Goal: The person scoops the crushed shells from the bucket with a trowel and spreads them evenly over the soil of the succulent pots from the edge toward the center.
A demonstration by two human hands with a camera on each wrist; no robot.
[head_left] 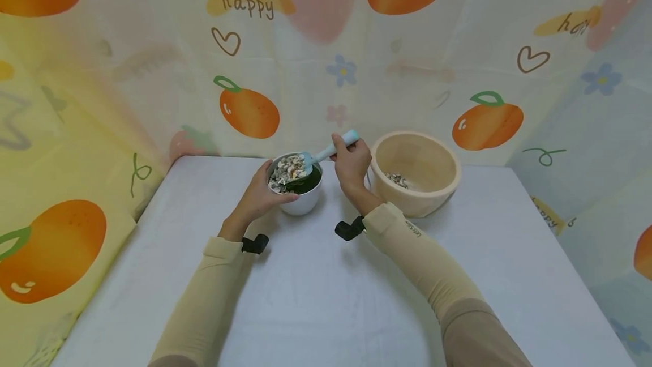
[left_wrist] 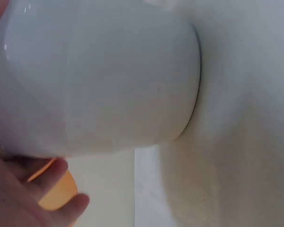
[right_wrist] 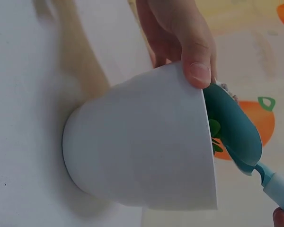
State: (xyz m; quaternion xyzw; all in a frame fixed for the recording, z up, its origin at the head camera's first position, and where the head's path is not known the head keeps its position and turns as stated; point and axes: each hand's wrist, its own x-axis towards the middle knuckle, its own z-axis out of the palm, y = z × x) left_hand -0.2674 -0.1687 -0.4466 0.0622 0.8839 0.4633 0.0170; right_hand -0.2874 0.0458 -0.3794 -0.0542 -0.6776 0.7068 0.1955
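Observation:
My left hand [head_left: 260, 194] holds a small white flowerpot [head_left: 301, 205] by its rim, thumb along the near side and fingers round the far left. The pot stands upright on the table. My right hand [head_left: 351, 164] grips the handle of a light-blue garden trowel [right_wrist: 241, 130]. Its blade tilts over the pot's mouth, heaped with small mixed pebbles [head_left: 289, 167]. Green leaves [right_wrist: 215, 126] show beneath the blade in the right wrist view. The left wrist view is mostly filled by the pot's smooth side, with several left fingers [left_wrist: 52, 182] beside it.
Right of the pot stands a large beige tub [head_left: 425, 201], close behind my right wrist, with a few pebbles [head_left: 397, 179] at its bottom. Both stand near the back edge of the white-covered table [head_left: 316, 299]. A fruit-printed cloth [head_left: 305, 72] hangs behind and at the sides.

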